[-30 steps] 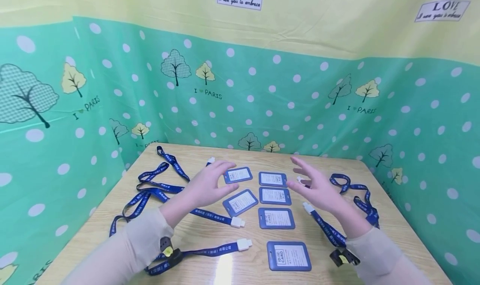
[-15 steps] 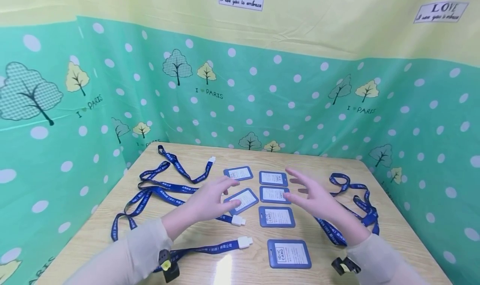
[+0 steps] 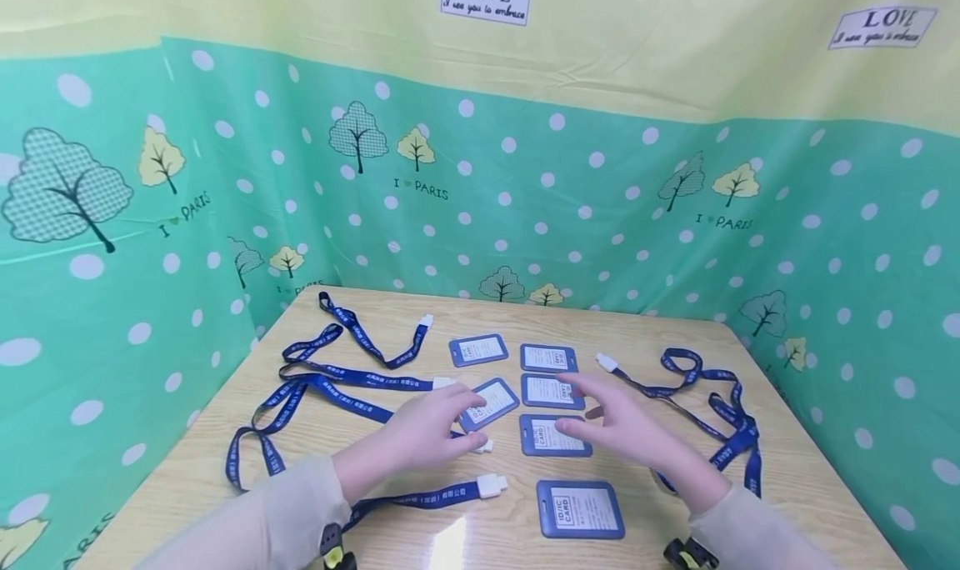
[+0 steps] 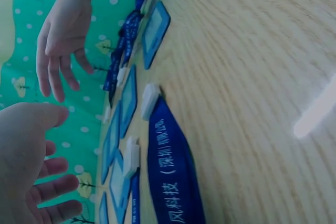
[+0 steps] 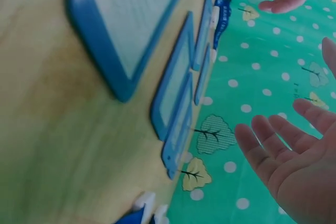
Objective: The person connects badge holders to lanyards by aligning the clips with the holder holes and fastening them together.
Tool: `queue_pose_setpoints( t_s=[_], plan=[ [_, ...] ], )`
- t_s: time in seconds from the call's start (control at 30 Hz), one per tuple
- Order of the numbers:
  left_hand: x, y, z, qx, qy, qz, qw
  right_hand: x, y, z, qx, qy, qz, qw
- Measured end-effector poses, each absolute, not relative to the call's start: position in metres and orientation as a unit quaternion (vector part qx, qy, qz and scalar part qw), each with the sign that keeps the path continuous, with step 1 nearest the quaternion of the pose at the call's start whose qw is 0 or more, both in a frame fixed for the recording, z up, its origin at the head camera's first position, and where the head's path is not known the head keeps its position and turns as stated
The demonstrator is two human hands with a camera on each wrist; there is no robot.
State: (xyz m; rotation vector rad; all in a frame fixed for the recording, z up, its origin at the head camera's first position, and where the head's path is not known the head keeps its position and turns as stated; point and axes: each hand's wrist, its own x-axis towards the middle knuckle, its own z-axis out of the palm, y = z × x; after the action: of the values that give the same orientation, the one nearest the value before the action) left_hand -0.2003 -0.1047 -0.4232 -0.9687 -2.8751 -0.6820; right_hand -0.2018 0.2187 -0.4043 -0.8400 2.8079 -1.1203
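My left hand (image 3: 420,428) hovers with fingers spread and thumb apart, its fingertips overlapping a tilted blue badge holder (image 3: 495,407) in the head view. Opposite it, my right hand (image 3: 633,428) is held over the right-hand column of badge holders, covering the edges of the middle holder (image 3: 551,390) and the one nearer me (image 3: 553,437). Both wrist views show the hands raised off the wood, palms facing, nothing in them. A front badge holder (image 3: 580,509) lies apart, closest to me. Two more holders, left (image 3: 478,350) and right (image 3: 548,358), lie at the back.
Several navy lanyards with white clips spread over the table's left side, one (image 3: 420,498) reaching under my left forearm. Another lanyard bundle (image 3: 738,437) lies at the right, its white clip (image 3: 607,362) pointing inward. A green polka-dot curtain (image 3: 465,212) closes in the table.
Both hands have drawn back toward me and lower in the head view, uncovering the back-left holder and the right lanyard's clip. Badge holders and lanyards stay where they were.
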Motion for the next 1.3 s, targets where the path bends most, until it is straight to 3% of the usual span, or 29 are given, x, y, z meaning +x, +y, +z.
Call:
queue_pose_setpoints(
  t_s=[0.2, 0.43, 0.8, 1.3],
  plan=[
    [-0.196, -0.103, -0.431, -0.307, -0.923, -0.230, -0.018, -0.199, 0.217, -0.414, -0.244, 0.899, -0.363, 0.038],
    [-0.194, -0.098, -0.439, -0.377, -0.893, -0.239, -0.048, -0.197, 0.215, -0.419, -0.247, 0.902, -0.349, 0.058],
    [-0.188, -0.089, -0.447, -0.422, -0.881, -0.205, -0.067, -0.191, 0.212, -0.425, -0.278, 0.899, -0.325, 0.090],
    [-0.179, -0.086, -0.452, -0.423, -0.889, -0.169, -0.042, -0.186, 0.210, -0.429, -0.293, 0.895, -0.312, 0.129]
  ],
)
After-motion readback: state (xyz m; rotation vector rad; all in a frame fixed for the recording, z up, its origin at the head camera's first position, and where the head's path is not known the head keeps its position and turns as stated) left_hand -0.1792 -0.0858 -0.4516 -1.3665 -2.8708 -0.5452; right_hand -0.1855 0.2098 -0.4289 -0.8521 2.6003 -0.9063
